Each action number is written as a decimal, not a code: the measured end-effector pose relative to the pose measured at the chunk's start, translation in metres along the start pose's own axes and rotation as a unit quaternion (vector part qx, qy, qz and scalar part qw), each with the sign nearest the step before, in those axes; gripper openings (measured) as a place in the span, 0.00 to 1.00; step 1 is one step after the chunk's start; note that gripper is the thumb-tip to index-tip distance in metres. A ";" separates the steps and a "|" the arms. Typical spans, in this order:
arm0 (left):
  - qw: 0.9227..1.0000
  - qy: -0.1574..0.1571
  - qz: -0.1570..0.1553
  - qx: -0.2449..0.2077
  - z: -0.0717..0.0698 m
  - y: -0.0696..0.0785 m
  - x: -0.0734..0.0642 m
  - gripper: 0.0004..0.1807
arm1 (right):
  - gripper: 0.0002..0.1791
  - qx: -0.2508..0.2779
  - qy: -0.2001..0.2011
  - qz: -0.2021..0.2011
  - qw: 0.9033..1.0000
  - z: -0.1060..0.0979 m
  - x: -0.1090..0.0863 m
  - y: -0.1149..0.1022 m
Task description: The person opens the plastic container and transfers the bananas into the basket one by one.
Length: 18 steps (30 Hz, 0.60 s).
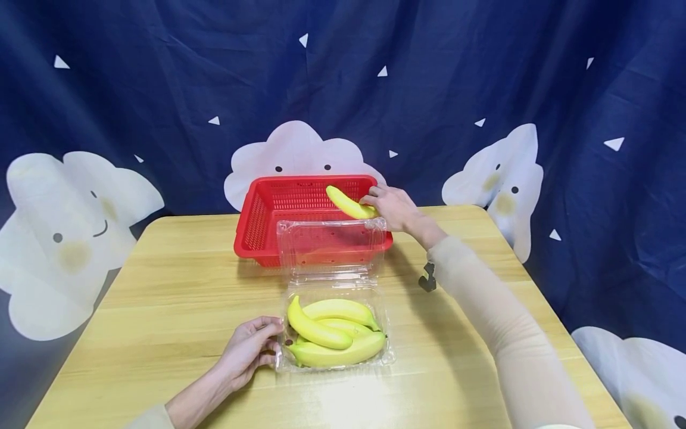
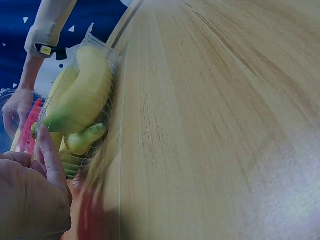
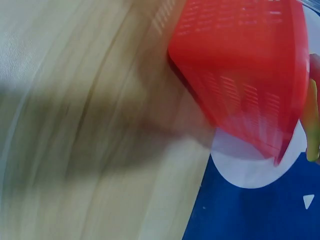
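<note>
head view: the right hand (image 1: 393,207) is near the middle of the frame, its fingers pinching one end of a banana (image 1: 345,204). that banana slants from upper left to lower right, seen against the right part of the red basket (image 1: 243,241); whether it touches the basket, i cannot tell.

below the basket in the frame is a clear box (image 1: 387,354), bottom centre on the tabletop (image 1: 177,286). its lid (image 1: 332,225) stands raised, showing in front of the basket's near wall. four bananas (image 1: 343,353) can be made out in the box, packed close, one lying across others at the left.

the left hand (image 1: 249,351), lower left of centre, has its fingers at the box's left edge. left wrist view: one finger reaches, nearly straight, to the edge beside a banana tip; i cannot tell whether the fingers pinch the plastic or only touch it.

right wrist view: the basket fills the upper right, and the held banana and part of the hand show at the right border.

a black gadget (image 1: 427,279) is at the cuff of the right sleeve (image 1: 504,322). behind everything hangs a blue curtain (image 1: 343,77) with white clouds and small triangles.
</note>
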State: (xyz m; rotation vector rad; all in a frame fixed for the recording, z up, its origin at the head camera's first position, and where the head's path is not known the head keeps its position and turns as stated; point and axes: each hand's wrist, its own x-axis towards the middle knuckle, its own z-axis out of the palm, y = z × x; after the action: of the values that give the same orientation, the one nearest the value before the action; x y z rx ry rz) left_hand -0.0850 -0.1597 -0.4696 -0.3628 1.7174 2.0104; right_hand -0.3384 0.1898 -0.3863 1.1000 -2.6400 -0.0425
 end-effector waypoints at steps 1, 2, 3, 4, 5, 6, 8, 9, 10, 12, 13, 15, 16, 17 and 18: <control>1.000 0.000 0.000 0.001 0.000 0.000 0.000 0.08 | 0.31 0.005 -0.007 0.002 1.000 0.001 0.001 -0.001; 1.000 0.000 0.001 0.002 0.000 0.000 0.000 0.08 | 0.31 0.008 -0.011 0.003 1.000 0.002 0.001 -0.003; 1.000 -0.001 0.001 0.002 0.000 0.000 0.000 0.08 | 0.32 0.013 -0.015 0.003 1.000 0.003 0.001 -0.004; 1.000 -0.001 0.001 0.002 0.000 0.000 0.000 0.08 | 0.32 0.018 -0.020 0.005 1.000 0.004 0.002 -0.005; 1.000 0.000 0.002 0.002 0.000 0.000 0.000 0.07 | 0.33 0.022 -0.025 0.008 0.999 0.006 0.002 -0.006; 1.000 0.000 0.002 0.002 0.000 0.000 0.000 0.07 | 0.33 0.026 -0.030 0.010 0.999 0.006 0.003 -0.008; 1.000 0.000 0.002 0.001 0.000 -0.001 0.000 0.07 | 0.34 0.033 -0.038 0.011 0.999 0.008 0.004 -0.010; 1.000 0.000 0.002 0.000 0.000 -0.001 0.000 0.06 | 0.34 0.035 -0.044 0.012 0.998 0.009 0.005 -0.011; 1.000 -0.001 0.002 -0.001 0.000 -0.001 0.000 0.06 | 0.34 0.036 -0.049 0.013 0.998 0.010 0.005 -0.012; 1.000 -0.003 0.002 -0.003 0.000 -0.001 0.000 0.05 | 0.33 0.039 -0.057 0.012 0.998 0.012 0.006 -0.014; 1.000 -0.003 0.002 -0.003 0.000 -0.001 0.000 0.05 | 0.33 0.042 -0.062 0.013 0.997 0.012 0.007 -0.014; 1.000 -0.005 0.004 -0.004 0.000 -0.001 0.000 0.04 | 0.32 0.049 -0.072 0.018 0.996 0.013 0.007 -0.015; 1.000 -0.005 0.004 -0.004 -0.001 -0.001 0.000 0.04 | 0.31 0.054 -0.078 0.022 0.995 0.012 0.008 -0.016; 1.000 -0.005 0.004 -0.005 -0.001 -0.001 0.000 0.04 | 0.31 0.059 -0.083 0.027 0.994 0.012 0.008 -0.017; 1.000 -0.005 0.004 -0.005 -0.001 -0.001 0.000 0.04 | 0.30 0.061 -0.089 0.030 0.994 0.012 0.009 -0.018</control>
State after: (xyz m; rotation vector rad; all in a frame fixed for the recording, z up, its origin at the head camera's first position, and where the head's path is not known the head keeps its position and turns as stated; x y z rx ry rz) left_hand -0.0840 -0.1604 -0.4705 -0.3478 1.7056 2.0243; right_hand -0.3353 0.1702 -0.3981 1.1001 -2.8665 0.0343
